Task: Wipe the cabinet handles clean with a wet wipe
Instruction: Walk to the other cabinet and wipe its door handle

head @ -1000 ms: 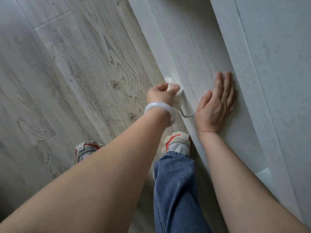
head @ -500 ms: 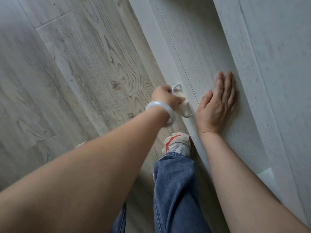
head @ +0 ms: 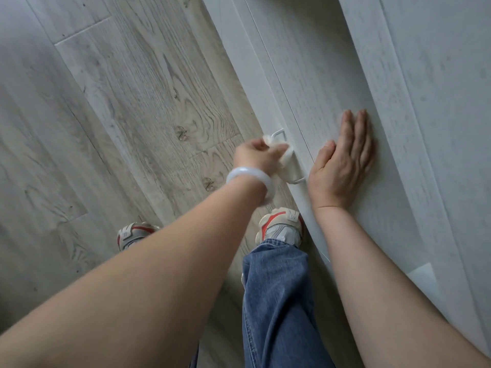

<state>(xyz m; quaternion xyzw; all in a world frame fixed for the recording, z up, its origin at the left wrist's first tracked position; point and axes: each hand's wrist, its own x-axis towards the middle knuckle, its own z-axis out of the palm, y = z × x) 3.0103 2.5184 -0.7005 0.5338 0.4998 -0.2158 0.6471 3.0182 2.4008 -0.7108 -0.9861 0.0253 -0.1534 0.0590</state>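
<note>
Two bare hands at a pale grey wood-grain cabinet door [head: 313, 83]. Left hand [head: 256, 156], with a milky white bangle [head: 248, 179] on the wrist, has its fingers curled around a crumpled white wet wipe [head: 281, 158], gripping it against the thin white wire-loop handle [head: 285, 155] on the door's left edge. The wipe covers the middle of the handle; the far bend and the near end of the loop show bare. Right hand [head: 342, 163] lies flat on the door face just right of the handle, fingers straight and pressed together, thumb slightly apart. Below: blue jeans leg [head: 276, 301], two cream-and-red trainers [head: 280, 225] on grey wood-plank floor [head: 119, 102].
</note>
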